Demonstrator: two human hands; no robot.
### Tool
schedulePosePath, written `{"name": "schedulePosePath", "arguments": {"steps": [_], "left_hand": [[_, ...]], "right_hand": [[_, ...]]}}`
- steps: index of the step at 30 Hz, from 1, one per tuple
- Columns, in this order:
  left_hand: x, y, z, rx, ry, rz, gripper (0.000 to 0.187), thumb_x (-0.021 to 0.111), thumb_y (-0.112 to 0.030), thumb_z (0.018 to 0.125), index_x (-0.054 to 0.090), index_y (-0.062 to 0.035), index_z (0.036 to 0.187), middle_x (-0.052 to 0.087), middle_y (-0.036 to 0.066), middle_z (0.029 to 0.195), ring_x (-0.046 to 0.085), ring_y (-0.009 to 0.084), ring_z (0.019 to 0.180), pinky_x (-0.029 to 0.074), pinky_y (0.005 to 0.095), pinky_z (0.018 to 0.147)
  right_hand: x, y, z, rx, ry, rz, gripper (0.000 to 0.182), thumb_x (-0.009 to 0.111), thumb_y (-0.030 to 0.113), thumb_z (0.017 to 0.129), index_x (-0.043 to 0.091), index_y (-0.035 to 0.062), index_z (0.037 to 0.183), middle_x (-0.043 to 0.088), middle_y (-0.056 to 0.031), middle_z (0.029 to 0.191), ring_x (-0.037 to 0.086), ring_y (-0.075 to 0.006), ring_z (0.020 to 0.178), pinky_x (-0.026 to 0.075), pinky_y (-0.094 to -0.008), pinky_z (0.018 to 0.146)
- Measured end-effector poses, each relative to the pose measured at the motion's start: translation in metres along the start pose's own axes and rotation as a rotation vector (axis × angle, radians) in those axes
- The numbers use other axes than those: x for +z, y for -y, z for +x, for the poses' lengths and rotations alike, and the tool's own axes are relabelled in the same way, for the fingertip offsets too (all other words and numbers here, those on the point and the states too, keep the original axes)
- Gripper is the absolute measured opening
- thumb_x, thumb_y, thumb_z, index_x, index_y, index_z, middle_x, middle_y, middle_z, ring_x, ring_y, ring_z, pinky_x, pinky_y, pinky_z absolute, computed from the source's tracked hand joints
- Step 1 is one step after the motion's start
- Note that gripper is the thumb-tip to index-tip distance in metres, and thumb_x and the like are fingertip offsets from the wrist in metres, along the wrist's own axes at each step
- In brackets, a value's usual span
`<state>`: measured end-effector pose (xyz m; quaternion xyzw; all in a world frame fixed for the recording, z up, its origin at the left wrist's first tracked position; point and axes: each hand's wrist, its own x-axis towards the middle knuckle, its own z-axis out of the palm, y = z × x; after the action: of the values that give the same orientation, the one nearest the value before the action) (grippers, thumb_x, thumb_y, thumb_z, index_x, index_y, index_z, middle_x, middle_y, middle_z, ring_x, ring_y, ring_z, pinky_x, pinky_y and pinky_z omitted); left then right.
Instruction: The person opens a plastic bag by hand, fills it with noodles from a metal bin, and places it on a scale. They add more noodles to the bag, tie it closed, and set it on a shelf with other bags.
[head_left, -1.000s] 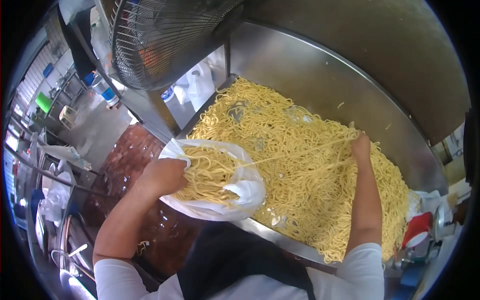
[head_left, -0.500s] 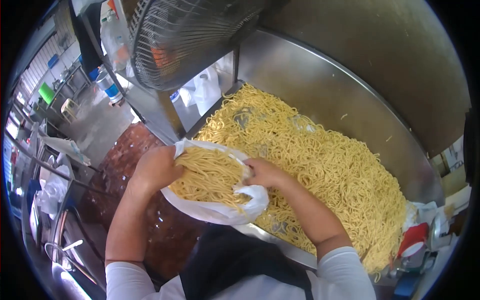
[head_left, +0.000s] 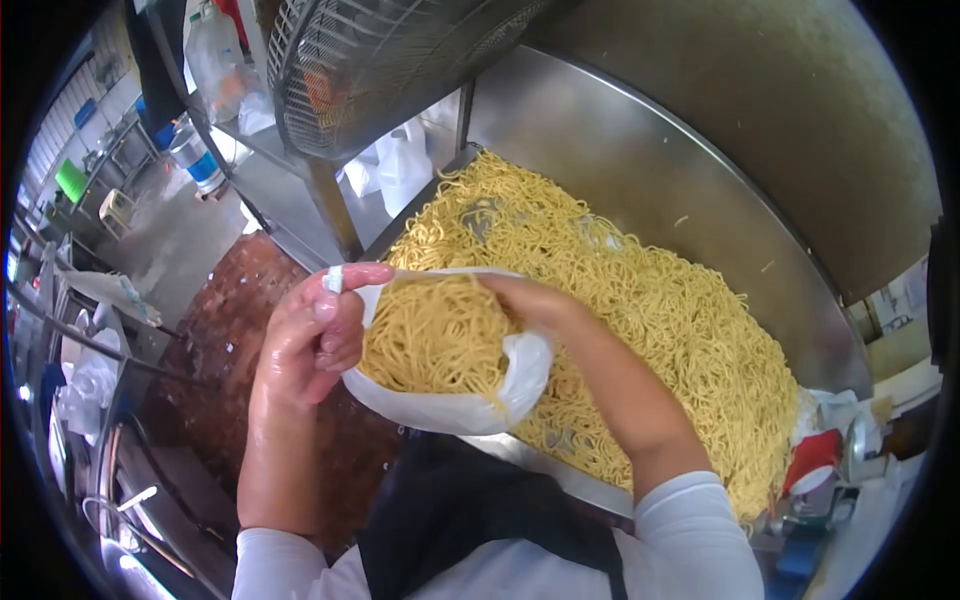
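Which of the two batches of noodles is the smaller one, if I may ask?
The bagged noodles, between the left hand and right hand; the loose noodles form a far wider heap.

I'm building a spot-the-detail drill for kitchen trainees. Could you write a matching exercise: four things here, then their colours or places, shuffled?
Things
1. Noodle heap
2. Fan
3. Plastic bag
4. Apron

Descriptions
A. White, open-mouthed
B. Black, at the bottom of the view
C. Yellow, spread out loosely
D. At the top of the view

Pairs: 1-C, 2-D, 3-A, 4-B
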<state>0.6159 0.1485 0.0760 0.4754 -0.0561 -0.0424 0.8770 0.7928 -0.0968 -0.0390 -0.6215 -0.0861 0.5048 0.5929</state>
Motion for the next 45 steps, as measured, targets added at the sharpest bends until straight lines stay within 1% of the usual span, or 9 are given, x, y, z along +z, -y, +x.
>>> {"name": "schedulePosePath", "arguments": {"steps": [6, 9, 16, 21, 27, 33, 38, 43, 45], "left_hand": [[-0.011, 0.002, -0.002, -0.003, 0.059, -0.023, 0.065, 0.065, -0.038, 0.091, 0.047, 0.0110, 0.130, 0.041, -0.004, 0.059, 0.032, 0.0015, 0.042, 0.026, 0.0184, 0.039], [-0.003, 0.000, 0.001, -0.015, 0.076, 0.037, 0.060, 0.065, -0.034, 0.089, 0.051, 0.0100, 0.128, 0.041, -0.004, 0.058, 0.032, 0.0020, 0.043, 0.025, 0.0186, 0.040], [0.005, 0.002, 0.000, -0.074, 0.055, 0.068, 0.052, 0.065, -0.023, 0.087, 0.055, 0.0071, 0.128, 0.042, -0.004, 0.061, 0.032, 0.0026, 0.047, 0.023, 0.0186, 0.043], [0.015, 0.003, 0.000, -0.098, -0.011, 0.141, 0.067, 0.068, -0.033, 0.083, 0.049, 0.0088, 0.133, 0.042, -0.003, 0.056, 0.031, 0.0035, 0.041, 0.023, 0.0191, 0.039], [0.027, 0.012, 0.004, -0.072, -0.054, 0.118, 0.077, 0.071, -0.032, 0.081, 0.041, 0.0073, 0.141, 0.044, -0.002, 0.057, 0.032, 0.0038, 0.043, 0.024, 0.0188, 0.040], [-0.005, 0.010, -0.009, -0.019, 0.045, -0.051, 0.079, 0.069, -0.033, 0.084, 0.036, 0.0078, 0.143, 0.044, -0.002, 0.060, 0.034, 0.0040, 0.045, 0.026, 0.0184, 0.041], [-0.030, 0.012, -0.015, 0.003, 0.131, -0.173, 0.078, 0.067, -0.033, 0.086, 0.035, 0.0076, 0.144, 0.045, -0.001, 0.062, 0.035, 0.0046, 0.045, 0.026, 0.0191, 0.042], [-0.031, 0.015, -0.002, -0.015, 0.161, -0.175, 0.085, 0.072, -0.032, 0.082, 0.032, 0.0065, 0.146, 0.050, 0.002, 0.066, 0.038, 0.0074, 0.046, 0.029, 0.0198, 0.042], [-0.021, 0.021, 0.007, -0.077, 0.176, -0.106, 0.085, 0.074, -0.029, 0.081, 0.032, 0.0041, 0.147, 0.054, 0.004, 0.072, 0.043, 0.0083, 0.050, 0.034, 0.0203, 0.044]], "right_hand": [[-0.018, 0.024, -0.091, 0.472, -0.143, -0.866, 0.085, 0.039, 0.076, 0.089, 0.069, 0.0009, 0.114, 0.068, -0.0178, 0.114, 0.066, -0.0265, 0.104, 0.050, -0.0345, 0.093], [0.015, 0.026, -0.111, 0.375, -0.179, -0.983, 0.099, 0.036, 0.090, 0.077, 0.075, 0.0010, 0.097, 0.071, -0.0207, 0.104, 0.067, -0.0302, 0.099, 0.051, -0.0388, 0.087], [0.044, -0.039, -0.100, 0.184, -0.138, -1.653, 0.051, 0.061, 0.057, 0.080, 0.071, 0.0098, 0.097, 0.071, -0.0162, 0.087, 0.067, -0.0377, 0.086, 0.051, -0.0466, 0.076], [0.064, 0.051, -0.133, -0.298, -0.305, -1.105, 0.019, 0.061, 0.022, 0.084, 0.067, 0.0065, 0.093, 0.068, -0.0116, 0.081, 0.068, -0.0272, 0.075, 0.051, -0.0406, 0.068], [0.092, 0.060, -0.086, -0.613, -0.074, -0.582, 0.019, 0.063, 0.004, 0.091, 0.064, 0.0009, 0.110, 0.067, -0.0007, 0.101, 0.061, -0.0097, 0.089, 0.050, -0.0312, 0.077], [0.025, -0.018, -0.046, -0.664, -0.259, -0.874, 0.038, 0.069, 0.022, 0.085, 0.063, 0.0029, 0.116, 0.064, -0.0167, 0.113, 0.063, -0.0292, 0.102, 0.049, -0.0389, 0.088], [0.011, -0.007, -0.108, -0.144, -0.286, -1.369, 0.039, 0.063, 0.027, 0.085, 0.065, 0.0051, 0.117, 0.063, -0.0183, 0.120, 0.060, -0.0333, 0.111, 0.047, -0.0452, 0.093], [0.054, 0.026, -0.143, 0.528, -0.261, -1.772, 0.031, 0.059, 0.035, 0.086, 0.074, 0.0086, 0.091, 0.071, -0.0131, 0.095, 0.068, -0.0306, 0.089, 0.049, -0.0475, 0.085], [0.065, 0.039, -0.152, 0.474, -0.328, -1.780, 0.031, 0.058, 0.035, 0.086, 0.074, 0.0086, 0.088, 0.071, -0.0112, 0.086, 0.068, -0.0303, 0.084, 0.050, -0.0477, 0.082]]}}
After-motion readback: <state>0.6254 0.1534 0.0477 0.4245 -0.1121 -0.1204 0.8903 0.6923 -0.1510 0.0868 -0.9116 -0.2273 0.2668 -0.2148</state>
